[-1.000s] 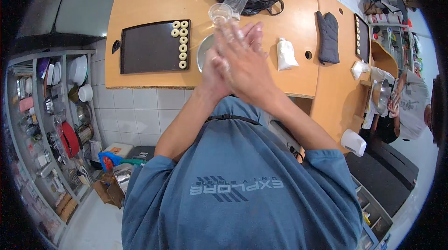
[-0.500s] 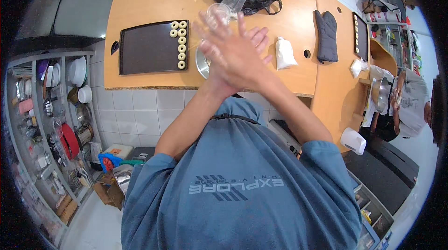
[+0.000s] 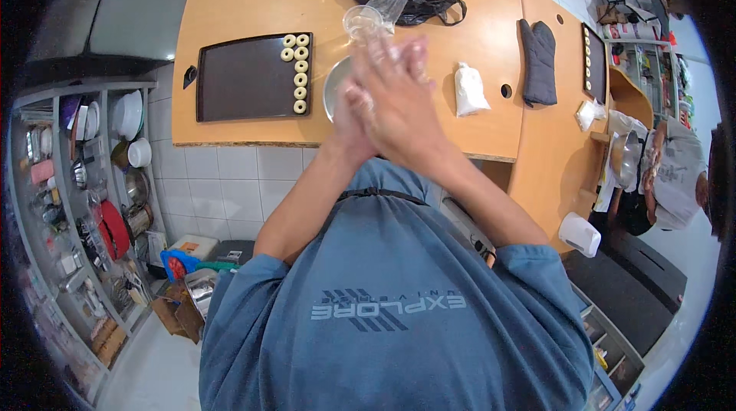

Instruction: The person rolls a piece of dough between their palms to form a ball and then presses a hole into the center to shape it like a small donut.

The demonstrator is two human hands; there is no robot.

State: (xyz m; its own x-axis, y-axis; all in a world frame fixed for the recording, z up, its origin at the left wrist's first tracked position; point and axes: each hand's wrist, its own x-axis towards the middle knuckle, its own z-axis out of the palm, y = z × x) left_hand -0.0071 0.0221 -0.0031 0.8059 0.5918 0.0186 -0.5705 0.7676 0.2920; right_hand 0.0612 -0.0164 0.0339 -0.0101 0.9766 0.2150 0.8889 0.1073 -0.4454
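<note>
My right hand [image 3: 405,108] lies across my left hand [image 3: 351,123], palm against palm, above the near edge of the table. The fingers of both are stretched out and somewhat smeared by motion. Anything between the palms is hidden. Partly behind them stands a metal bowl [image 3: 331,93], its contents covered by the hands. Just beyond the fingertips is a clear plastic cup [image 3: 362,20]. To the left, a dark baking tray [image 3: 241,81] bears several pale dough rings [image 3: 300,80] along its right side.
A white bag of powder [image 3: 470,91] lies right of my hands, with a dark oven mitt [image 3: 540,66] farther over. Black and clear plastic bags [image 3: 418,1] lie at the back. Another tray of rings [image 3: 589,62] and a person [image 3: 675,173] holding a bowl are at far right.
My hands stay pressed together but have shifted against each other; the spread fingers have drawn closer together. More of the clear cup shows now.
</note>
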